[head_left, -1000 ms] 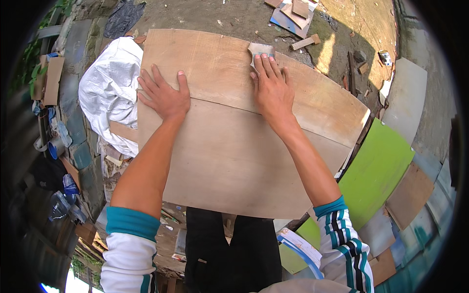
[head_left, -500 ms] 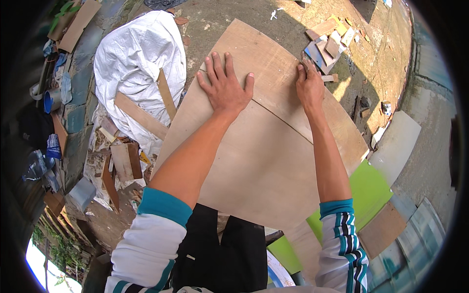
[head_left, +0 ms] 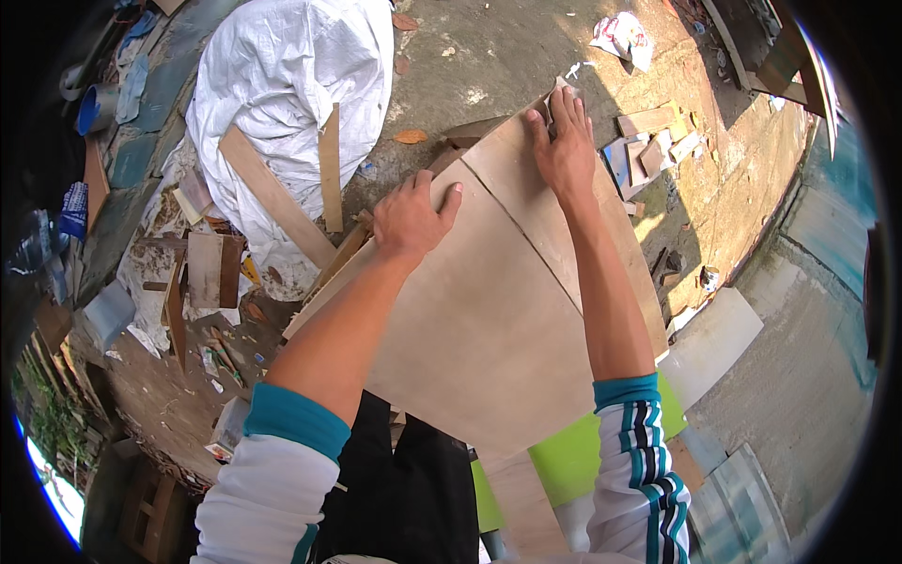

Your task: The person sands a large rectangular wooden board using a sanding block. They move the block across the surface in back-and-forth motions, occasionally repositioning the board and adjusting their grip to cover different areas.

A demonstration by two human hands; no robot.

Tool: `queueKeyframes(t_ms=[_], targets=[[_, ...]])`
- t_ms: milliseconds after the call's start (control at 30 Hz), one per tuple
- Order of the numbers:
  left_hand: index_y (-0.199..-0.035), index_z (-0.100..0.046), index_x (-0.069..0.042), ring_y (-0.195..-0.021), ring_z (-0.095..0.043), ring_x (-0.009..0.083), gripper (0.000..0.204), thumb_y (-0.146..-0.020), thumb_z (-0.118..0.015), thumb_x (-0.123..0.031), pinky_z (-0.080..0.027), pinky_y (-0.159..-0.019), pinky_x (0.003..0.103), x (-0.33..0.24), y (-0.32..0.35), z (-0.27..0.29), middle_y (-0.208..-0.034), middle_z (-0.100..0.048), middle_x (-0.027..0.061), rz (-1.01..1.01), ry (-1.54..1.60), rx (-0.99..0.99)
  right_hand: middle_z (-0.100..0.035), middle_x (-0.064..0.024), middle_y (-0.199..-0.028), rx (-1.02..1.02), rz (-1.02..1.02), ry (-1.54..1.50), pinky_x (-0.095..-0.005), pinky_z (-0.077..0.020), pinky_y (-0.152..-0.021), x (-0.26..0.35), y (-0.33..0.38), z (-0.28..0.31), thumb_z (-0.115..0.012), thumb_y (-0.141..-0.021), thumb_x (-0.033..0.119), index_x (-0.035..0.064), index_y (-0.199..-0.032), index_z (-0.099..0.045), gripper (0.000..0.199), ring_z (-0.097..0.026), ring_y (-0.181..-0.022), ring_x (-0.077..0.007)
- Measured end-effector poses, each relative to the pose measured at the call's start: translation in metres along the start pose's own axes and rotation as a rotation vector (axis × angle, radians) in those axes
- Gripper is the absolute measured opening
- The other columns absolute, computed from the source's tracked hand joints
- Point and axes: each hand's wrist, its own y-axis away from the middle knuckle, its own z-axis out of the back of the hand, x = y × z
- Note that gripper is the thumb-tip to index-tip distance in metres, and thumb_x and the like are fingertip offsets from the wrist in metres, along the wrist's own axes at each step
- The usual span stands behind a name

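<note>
A large pale plywood board [head_left: 489,320] lies in front of me, with a thin curved line running across it. My left hand [head_left: 409,221] grips its left edge, fingers curled over the rim and thumb on top. My right hand [head_left: 562,141] reaches to the board's far corner and presses down flat on a small pale sanding pad [head_left: 561,87], which is mostly hidden under the fingers. Both arms wear white sleeves with teal cuffs.
A white sack [head_left: 282,85] lies to the left with wooden strips [head_left: 272,197] on it. Wood scraps [head_left: 658,132] sit right of the board, crumpled paper [head_left: 620,38] beyond. A green panel [head_left: 573,451] and a grey sheet [head_left: 714,343] lie near right. Debris covers the left ground.
My left hand went from lying flat on the board to gripping its left edge. My right hand slid with the pad to the far corner. The view swung round.
</note>
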Motion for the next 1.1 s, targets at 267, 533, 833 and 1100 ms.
queueKeyframes(t_ms=[267,533,833,1100], targets=[[-0.102,-0.062,-0.005,-0.088,-0.071,0.0366,0.048,-0.094,-0.059,-0.052,-0.055,-0.076,0.051,0.002,-0.003,-0.003,-0.094,-0.072,0.0172,-0.047,0.041,-0.061,-0.055,-0.0021,-0.15,0.254,0.34,0.125,-0.0501,-0.026,-0.123,0.049,0.064,0.002,-0.054,-0.104,0.032,0.0167,-0.143,-0.058,0.043,-0.045,-0.144,-0.0241],[-0.103,-0.063,-0.005,-0.086,-0.072,0.0364,0.048,-0.093,-0.061,-0.052,-0.056,-0.075,0.051,0.002,-0.002,-0.005,-0.095,-0.073,0.0165,-0.04,0.06,-0.039,-0.059,-0.0073,-0.145,0.125,0.268,0.247,-0.0513,-0.0301,-0.12,0.038,0.028,0.014,-0.055,-0.103,0.029,0.0118,-0.14,-0.06,0.041,-0.049,-0.14,-0.0283],[-0.107,-0.064,-0.006,-0.087,-0.072,0.0363,0.05,-0.093,-0.061,-0.053,-0.056,-0.076,0.05,0.0,-0.001,-0.006,-0.099,-0.073,0.0176,-0.032,0.023,-0.097,-0.056,-0.0028,-0.149,0.123,0.274,0.31,-0.0523,-0.03,-0.121,0.003,-0.005,0.018,-0.055,-0.103,0.032,0.0169,-0.142,-0.059,0.042,-0.045,-0.144,-0.0267],[-0.112,-0.062,-0.006,-0.09,-0.071,0.0381,0.052,-0.093,-0.059,-0.054,-0.055,-0.077,0.051,0.004,0.0,-0.009,-0.102,-0.073,0.0189,-0.01,0.013,-0.062,-0.061,0.0023,-0.141,0.263,0.566,0.129,-0.0541,-0.0293,-0.121,0.036,0.03,0.008,-0.057,-0.101,0.039,0.0207,-0.135,-0.064,0.039,-0.049,-0.14,-0.0218]])
